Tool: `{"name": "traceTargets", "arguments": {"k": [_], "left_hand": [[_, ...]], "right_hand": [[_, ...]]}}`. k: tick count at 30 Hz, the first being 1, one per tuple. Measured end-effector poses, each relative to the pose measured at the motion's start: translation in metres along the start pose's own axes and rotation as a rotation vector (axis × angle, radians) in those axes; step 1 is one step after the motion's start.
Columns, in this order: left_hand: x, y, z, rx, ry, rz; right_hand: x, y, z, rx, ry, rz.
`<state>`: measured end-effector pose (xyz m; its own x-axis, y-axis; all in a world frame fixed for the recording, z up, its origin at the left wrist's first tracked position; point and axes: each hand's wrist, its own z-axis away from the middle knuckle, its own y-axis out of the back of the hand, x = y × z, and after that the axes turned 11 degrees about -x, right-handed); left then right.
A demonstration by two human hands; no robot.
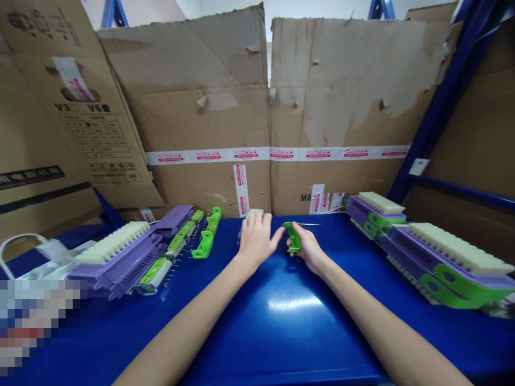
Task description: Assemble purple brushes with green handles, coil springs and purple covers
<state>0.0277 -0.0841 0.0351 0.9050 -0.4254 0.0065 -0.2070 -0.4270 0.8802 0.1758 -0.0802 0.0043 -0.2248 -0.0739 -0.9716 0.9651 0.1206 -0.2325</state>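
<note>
My right hand (309,247) grips a bright green plastic bracket (293,237) with bent ends, held a little above the blue tabletop. To its left my left hand (257,236) is spread, fingers reaching forward and thumb pointing toward the bracket. Behind and under those fingers shows a bit of a cream-bristled piece (256,212) with a purple edge; most of it is hidden by the hand. A thin metal tool, perhaps a screwdriver (310,224), lies behind my right hand, its handle end hidden.
At left lie purple housings with a cream bristle block (116,242), a row of clear-and-green parts (177,244) and loose green brackets (204,245). Bristled purple-and-green assemblies (454,262) line the right. Cardboard (201,118) walls the back; a blue post (442,102) stands right.
</note>
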Motion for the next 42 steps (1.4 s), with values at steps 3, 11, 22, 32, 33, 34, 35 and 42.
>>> {"name": "traceTargets", "arguments": {"k": [3, 11, 22, 32, 33, 34, 35, 42], "left_hand": [[-0.013, -0.008, -0.012, -0.145, 0.34, -0.091], [-0.061, 0.0, -0.017, -0.505, 0.188, 0.233], [-0.046, -0.004, -0.034, -0.53, -0.16, 0.04], [-0.033, -0.011, -0.031, -0.417, -0.147, -0.039], [-0.033, -0.01, -0.03, -0.416, -0.152, -0.034], [-0.033, -0.01, -0.028, -0.402, -0.16, -0.031], [-0.033, -0.01, -0.027, -0.373, -0.171, -0.027], [-0.037, -0.011, -0.017, -0.137, -0.303, 0.016]], "right_hand": [[-0.001, 0.004, -0.002, 0.021, -0.022, -0.004], [0.001, -0.002, -0.013, 0.179, 0.02, -0.014], [0.012, -0.006, -0.02, 0.175, 0.098, 0.259], [0.014, -0.003, -0.033, 0.262, 0.066, 0.383], [0.014, -0.003, -0.034, 0.271, 0.066, 0.381], [0.014, -0.002, -0.035, 0.278, 0.068, 0.378], [0.015, -0.002, -0.035, 0.281, 0.076, 0.378], [0.014, -0.003, -0.027, 0.284, 0.155, 0.456]]}}
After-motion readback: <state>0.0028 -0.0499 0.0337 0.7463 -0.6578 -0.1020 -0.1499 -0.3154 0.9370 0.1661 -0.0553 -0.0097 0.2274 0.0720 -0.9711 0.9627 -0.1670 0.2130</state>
